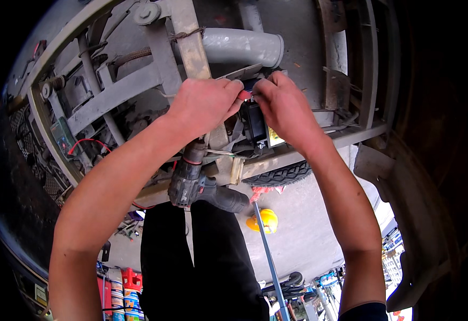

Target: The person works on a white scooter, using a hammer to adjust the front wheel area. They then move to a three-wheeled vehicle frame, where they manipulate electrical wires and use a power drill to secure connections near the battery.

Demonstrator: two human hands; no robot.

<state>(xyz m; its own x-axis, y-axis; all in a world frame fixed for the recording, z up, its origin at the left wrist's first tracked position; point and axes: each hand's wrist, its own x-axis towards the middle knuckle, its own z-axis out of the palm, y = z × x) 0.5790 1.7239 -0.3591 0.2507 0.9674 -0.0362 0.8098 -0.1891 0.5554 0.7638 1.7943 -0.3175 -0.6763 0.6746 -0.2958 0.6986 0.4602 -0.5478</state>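
Observation:
My left hand [204, 102] is closed in a pinch, and a small red piece [244, 95] shows at its fingertips. What the piece is, a wire end or a cover, I cannot tell. Right beside it, my right hand [287, 107] has its thumb and fingers pressed together; anything between them is hidden. Under the fingertips sits a black box-shaped part [255, 122] with a yellow label [274, 138], mounted inside a metal frame [195, 51]. A cordless drill [191, 179] rests just above my knees, held by neither hand.
A grey cylinder [242, 47] lies beyond my hands. Thin red wire [92, 141] runs along the frame's left side. Below the frame are a tyre [279, 175], a grey bar [270, 262] and a yellow helmet [266, 220] on the floor. Stacked tubs [131, 300] stand at lower left.

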